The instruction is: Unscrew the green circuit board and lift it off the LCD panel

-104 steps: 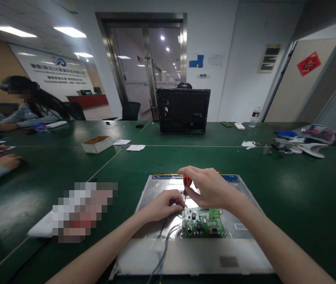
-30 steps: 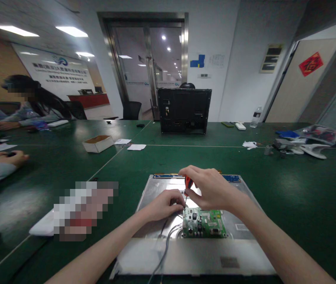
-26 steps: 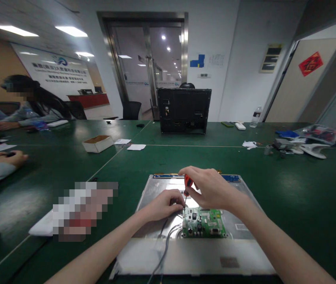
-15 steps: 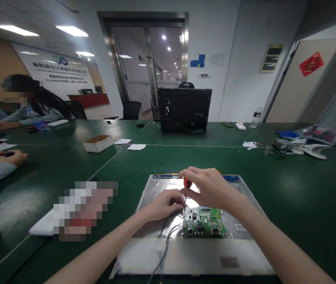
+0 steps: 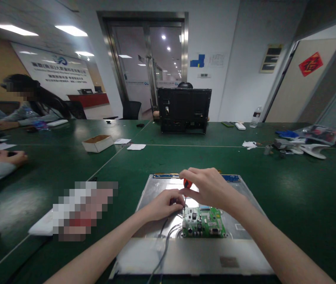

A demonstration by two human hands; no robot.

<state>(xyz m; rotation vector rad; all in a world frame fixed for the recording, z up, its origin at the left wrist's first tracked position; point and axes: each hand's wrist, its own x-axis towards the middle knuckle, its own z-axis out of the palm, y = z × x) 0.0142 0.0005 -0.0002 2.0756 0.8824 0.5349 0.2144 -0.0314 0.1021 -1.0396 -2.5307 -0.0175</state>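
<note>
My right hand (image 5: 205, 185) is closed around the red and black handle of a screwdriver (image 5: 187, 183), held upright. Its thin shaft points down at the upper left corner of a green circuit board (image 5: 203, 223). My left hand (image 5: 168, 203) has its fingers curled in a pinch beside the screwdriver's tip at that corner; what they hold, if anything, is hidden. The board lies on the metal back of a display panel (image 5: 197, 256) flat on the table. Grey cables (image 5: 168, 240) run from the board's left side toward the panel's near edge.
A black monitor (image 5: 184, 110) stands across the green table (image 5: 288, 193), with a person partly hidden behind it. An open box (image 5: 97, 143) and papers (image 5: 136, 147) lie left of it. Clutter (image 5: 300, 144) and a bottle (image 5: 255, 117) are at right. Other people sit left.
Skin now shows at both sides of the black monitor, from the person behind it. My hands and the screwdriver stay nearly in the same place.
</note>
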